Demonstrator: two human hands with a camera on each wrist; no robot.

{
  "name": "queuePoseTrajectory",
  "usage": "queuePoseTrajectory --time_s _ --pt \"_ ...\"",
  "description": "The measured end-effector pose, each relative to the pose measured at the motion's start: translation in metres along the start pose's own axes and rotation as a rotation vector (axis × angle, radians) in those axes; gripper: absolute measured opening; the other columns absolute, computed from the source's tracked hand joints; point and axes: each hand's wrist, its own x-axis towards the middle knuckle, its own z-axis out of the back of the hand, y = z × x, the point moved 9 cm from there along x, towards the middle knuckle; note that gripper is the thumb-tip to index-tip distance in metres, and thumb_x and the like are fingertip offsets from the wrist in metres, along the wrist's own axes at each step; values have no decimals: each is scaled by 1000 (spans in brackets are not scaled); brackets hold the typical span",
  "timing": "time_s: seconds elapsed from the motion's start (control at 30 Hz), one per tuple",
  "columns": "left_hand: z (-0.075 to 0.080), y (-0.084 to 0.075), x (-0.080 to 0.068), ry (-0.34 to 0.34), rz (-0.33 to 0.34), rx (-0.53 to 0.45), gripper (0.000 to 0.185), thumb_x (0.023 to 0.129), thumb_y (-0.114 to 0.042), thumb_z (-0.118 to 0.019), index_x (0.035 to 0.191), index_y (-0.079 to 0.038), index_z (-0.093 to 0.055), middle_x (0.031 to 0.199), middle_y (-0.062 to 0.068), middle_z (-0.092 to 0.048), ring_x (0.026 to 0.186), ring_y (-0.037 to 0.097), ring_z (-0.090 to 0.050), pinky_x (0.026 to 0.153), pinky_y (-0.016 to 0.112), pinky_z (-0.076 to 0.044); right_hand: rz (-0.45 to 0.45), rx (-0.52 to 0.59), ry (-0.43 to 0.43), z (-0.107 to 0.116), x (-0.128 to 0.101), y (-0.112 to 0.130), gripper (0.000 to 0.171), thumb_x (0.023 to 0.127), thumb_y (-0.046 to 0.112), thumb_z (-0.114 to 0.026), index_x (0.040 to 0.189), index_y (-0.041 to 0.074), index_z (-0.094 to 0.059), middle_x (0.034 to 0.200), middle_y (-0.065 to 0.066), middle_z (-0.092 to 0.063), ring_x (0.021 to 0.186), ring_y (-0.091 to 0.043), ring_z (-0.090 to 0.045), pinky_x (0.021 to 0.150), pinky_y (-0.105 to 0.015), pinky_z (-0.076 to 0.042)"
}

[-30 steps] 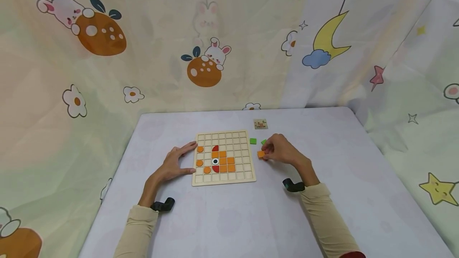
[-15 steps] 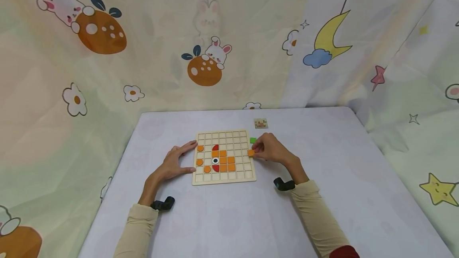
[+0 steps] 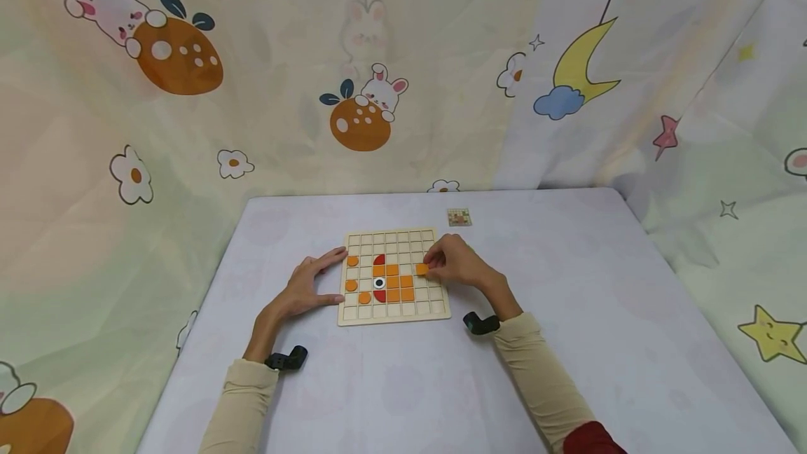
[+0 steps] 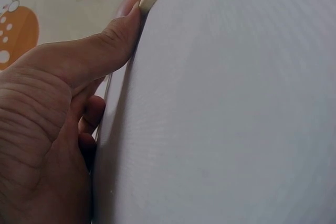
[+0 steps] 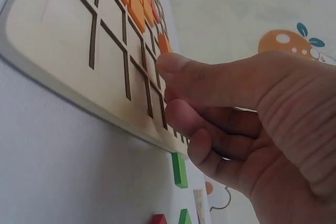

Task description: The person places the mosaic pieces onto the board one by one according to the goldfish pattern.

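Observation:
A light wooden board [image 3: 394, 310] with a grid of square cells lies on the table. Set in it are several orange square tiles [image 3: 406, 294], two red rounded pieces [image 3: 379, 296], a white tile with a black ring [image 3: 379, 283] and orange discs [image 3: 351, 286]. My right hand [image 3: 463, 263] pinches an orange square tile [image 3: 422, 269] between thumb and fingers over the right part of the grid. In the right wrist view, that tile [image 5: 165, 43] shows only partly past the thumb. My left hand [image 3: 302, 291] touches the board's left edge, thumb and fingers spread apart.
A small picture card [image 3: 459, 217] lies behind the board. The right wrist view shows green pieces [image 5: 179, 170] and a red piece [image 5: 158, 219] beside the board; the right hand hides them from the head camera. A patterned cloth [image 3: 284, 90] hangs behind the table.
My right hand has carried the orange square tile leftward from the table beside the board to over the grid. The left hand has stayed at the board's edge.

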Motion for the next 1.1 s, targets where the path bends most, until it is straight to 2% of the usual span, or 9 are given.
queuePoseTrajectory --time_s 0.3,0.6,1.1 --pt "1 -4 -2 0 6 0 99 71 -52 -88 155 -27 -42 165 -6 -34 99 16 -39 84 37 -30 11 15 7 -8 8 5 21 77 6 -86 96 2 -78 84 -4 -74 72 -11 -64 68 -25 -55" --pt "1 -5 -2 5 3 -3 98 71 -50 -88 155 -27 -41 165 -6 -34 99 17 -39 85 37 -30 8 -8 7 -14 15 3 20 78 9 -86 96 5 -78 83 1 -72 72 -10 -64 68 -24 -54" --pt "1 -2 -1 0 10 -3 98 71 -53 -87 155 -30 -41 165 -9 -33 101 16 -39 85 36 -30 13 10 29 -19 24 4 20 79 10 -85 97 5 -78 83 1 -72 72 -10 -63 68 -23 -54"
